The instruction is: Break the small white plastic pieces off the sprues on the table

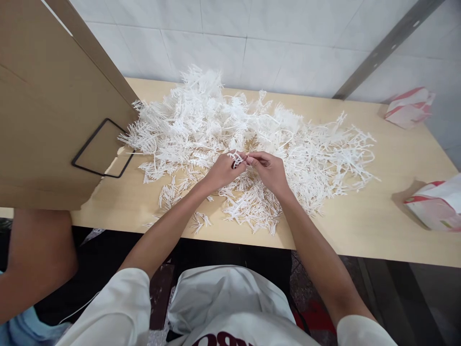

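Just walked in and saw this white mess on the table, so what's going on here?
A person sits at a wooden table covered by a big pile of white plastic sprues. Their left hand and right hand meet over the pile, pinching one small white piece between the fingertips. A cardboard box stands at the left, and two red-and-white bags lie at the right.

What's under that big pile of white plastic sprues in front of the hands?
The white plastic sprues lie on the wooden table, bare around the heap's edges. Both the left hand and right hand pinch one piece above it. Anything buried beneath the heap is hidden.
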Available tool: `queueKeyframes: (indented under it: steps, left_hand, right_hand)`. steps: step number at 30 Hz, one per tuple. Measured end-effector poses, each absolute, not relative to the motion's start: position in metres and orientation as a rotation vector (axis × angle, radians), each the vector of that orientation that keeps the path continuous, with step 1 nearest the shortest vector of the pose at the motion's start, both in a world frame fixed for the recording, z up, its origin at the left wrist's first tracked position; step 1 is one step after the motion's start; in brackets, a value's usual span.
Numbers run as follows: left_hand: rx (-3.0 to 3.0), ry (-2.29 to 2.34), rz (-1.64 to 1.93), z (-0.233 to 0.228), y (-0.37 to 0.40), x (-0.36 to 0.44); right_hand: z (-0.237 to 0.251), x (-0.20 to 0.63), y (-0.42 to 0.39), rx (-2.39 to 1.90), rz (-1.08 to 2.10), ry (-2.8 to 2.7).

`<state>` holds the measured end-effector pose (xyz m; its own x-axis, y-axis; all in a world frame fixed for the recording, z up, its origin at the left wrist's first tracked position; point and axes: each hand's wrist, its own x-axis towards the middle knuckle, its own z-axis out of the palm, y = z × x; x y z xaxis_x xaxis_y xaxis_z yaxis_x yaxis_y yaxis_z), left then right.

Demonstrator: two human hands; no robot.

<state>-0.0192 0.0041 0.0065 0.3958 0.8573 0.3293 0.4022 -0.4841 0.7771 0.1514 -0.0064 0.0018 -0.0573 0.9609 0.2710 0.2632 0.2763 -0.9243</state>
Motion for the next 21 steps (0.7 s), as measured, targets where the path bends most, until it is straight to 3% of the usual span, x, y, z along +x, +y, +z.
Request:
queueKeyframes:
  steps: [21]
  left_hand:
    - [1.454,0.954,1.173,0.012,0.005,-0.017]
  right_hand:
    - [-0.004,0.143,-0.006,-1.029,1.084,-1.217]
